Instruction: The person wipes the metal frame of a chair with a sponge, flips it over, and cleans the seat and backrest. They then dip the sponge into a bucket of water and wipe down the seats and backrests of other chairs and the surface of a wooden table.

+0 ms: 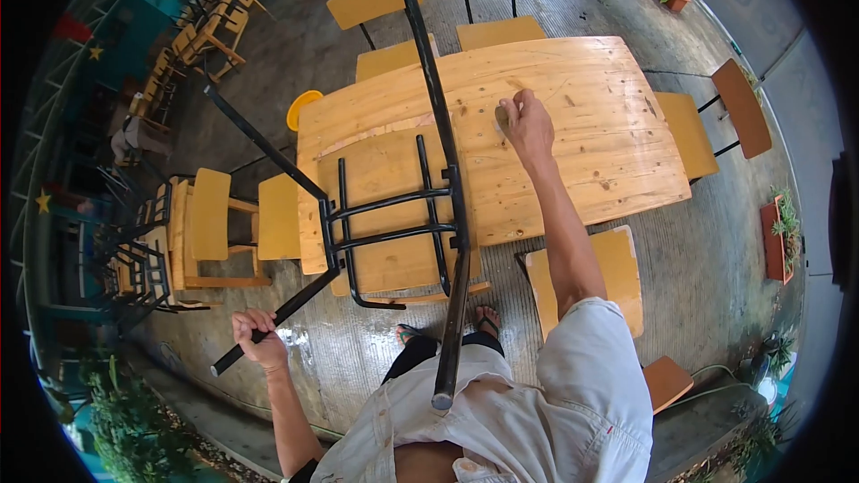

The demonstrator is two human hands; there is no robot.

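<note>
An upturned chair (433, 80) with black metal legs rests on the yellow wooden table (591, 125), its wooden seat face down near the left end. Around one of its legs, at the lower left, the fingers of my left hand (258, 338) are wrapped. My right hand (531, 130) is over the middle of the tabletop, thumb and fingers closed on a small, flat, brownish-green pad (502, 117). What kind of pad it is, I cannot tell. Another leg of the chair reaches back close to my shirt.
Yellow chairs stand around the table, one (586, 277) by my right arm and another (693, 130) at the right end. A yellow basin (304, 109) shows past the left edge. More tables and chairs fill the left side, where a person (139, 136) bends down. Planters (780, 237) line the right wall.
</note>
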